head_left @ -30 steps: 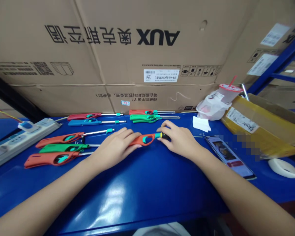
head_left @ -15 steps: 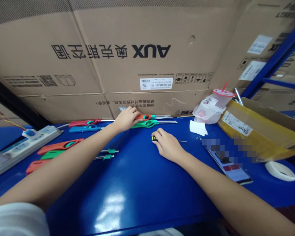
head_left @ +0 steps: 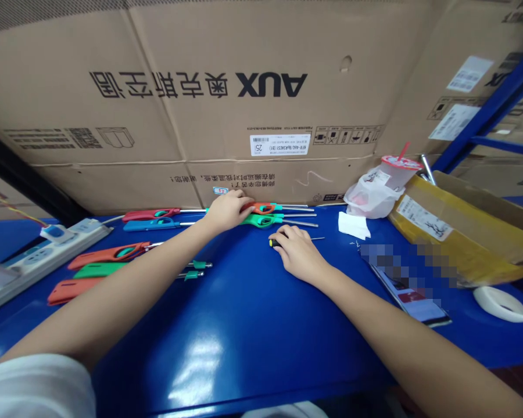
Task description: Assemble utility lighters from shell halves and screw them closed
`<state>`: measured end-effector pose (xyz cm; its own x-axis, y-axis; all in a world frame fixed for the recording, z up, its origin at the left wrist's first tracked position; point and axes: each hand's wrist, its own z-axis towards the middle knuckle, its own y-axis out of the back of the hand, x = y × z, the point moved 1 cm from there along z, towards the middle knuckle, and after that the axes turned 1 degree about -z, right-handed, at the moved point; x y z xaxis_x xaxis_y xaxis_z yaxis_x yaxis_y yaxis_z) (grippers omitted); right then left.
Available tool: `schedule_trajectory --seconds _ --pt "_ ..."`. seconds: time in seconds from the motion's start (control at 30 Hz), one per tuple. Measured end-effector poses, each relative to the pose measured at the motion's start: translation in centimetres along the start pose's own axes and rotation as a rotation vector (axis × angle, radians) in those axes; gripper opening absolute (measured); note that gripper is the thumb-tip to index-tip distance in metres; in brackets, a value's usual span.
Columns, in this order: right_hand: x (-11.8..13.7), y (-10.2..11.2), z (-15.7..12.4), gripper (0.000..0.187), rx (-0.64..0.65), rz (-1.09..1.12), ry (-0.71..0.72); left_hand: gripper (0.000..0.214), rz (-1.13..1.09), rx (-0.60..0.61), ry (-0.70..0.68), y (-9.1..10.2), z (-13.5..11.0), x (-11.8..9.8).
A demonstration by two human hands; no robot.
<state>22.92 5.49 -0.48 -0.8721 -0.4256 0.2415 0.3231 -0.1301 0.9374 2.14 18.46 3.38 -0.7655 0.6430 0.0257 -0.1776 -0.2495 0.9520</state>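
Observation:
My left hand is at the back of the blue table, its fingers curled over the handles of long-necked lighters. An orange lighter and a green lighter stick out to its right, metal necks pointing right. The palm hides their handle ends, so which one it grips is unclear. My right hand rests on the table, closed around a small screwdriver with a black and yellow handle. The thin shaft shows past the hand. Left of my left hand lie a red lighter and a blue lighter.
Several orange and green lighters lie beneath my left forearm. A power strip is at left. On the right are a bagged cup, folded paper, a phone, a tape roll and an open carton. A large carton stands behind.
Another metal neck shows at the front of the lighters beside my left hand. My right hand has turned slightly with the screwdriver. The view has shifted a little.

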Motion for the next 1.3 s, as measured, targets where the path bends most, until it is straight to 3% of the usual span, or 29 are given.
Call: schedule_trajectory --seconds 0.27,0.4,0.57,0.73,0.87,1.0,1.1,1.23,1.3 --pt "0.1 0.4 -0.4 0.030 0.038 -0.010 -0.020 0.031 -0.033 -0.013 -0.004 0.2 -1.2 -0.2" --pt "-0.2 0.3 -0.4 0.030 0.041 -0.006 -0.032 0.037 -0.070 -0.049 -0.097 0.4 -2.3 -0.6" --pt "-0.4 0.3 -0.4 0.032 0.045 -0.008 -0.036 0.042 -0.124 -0.005 -0.245 0.4 -3.8 -1.1" --pt "-0.5 0.2 -0.4 0.034 0.037 -0.016 -0.031 0.042 -0.155 0.002 -0.224 0.3 -4.5 -1.8" --pt "-0.8 0.1 -0.5 0.035 0.034 -0.024 -0.030 0.039 -0.181 0.028 -0.169 2.2 -5.9 -2.0" --pt "-0.7 0.6 -0.6 0.039 0.045 -0.048 -0.018 0.019 -0.247 0.271 -0.164 5.1 -8.8 -1.2" --pt "-0.4 1.6 -0.6 0.041 0.056 -0.084 -0.008 0.024 -0.272 0.390 -0.103 6.6 -11.3 -0.3" --pt "-0.4 2.7 -0.6 0.027 0.067 -0.149 -0.052 0.028 -0.247 0.397 0.009 7.8 -13.9 0.8" --pt "-0.7 2.9 -0.6 0.023 0.087 -0.161 -0.092 0.020 -0.229 0.389 0.052 8.1 -14.9 1.3"
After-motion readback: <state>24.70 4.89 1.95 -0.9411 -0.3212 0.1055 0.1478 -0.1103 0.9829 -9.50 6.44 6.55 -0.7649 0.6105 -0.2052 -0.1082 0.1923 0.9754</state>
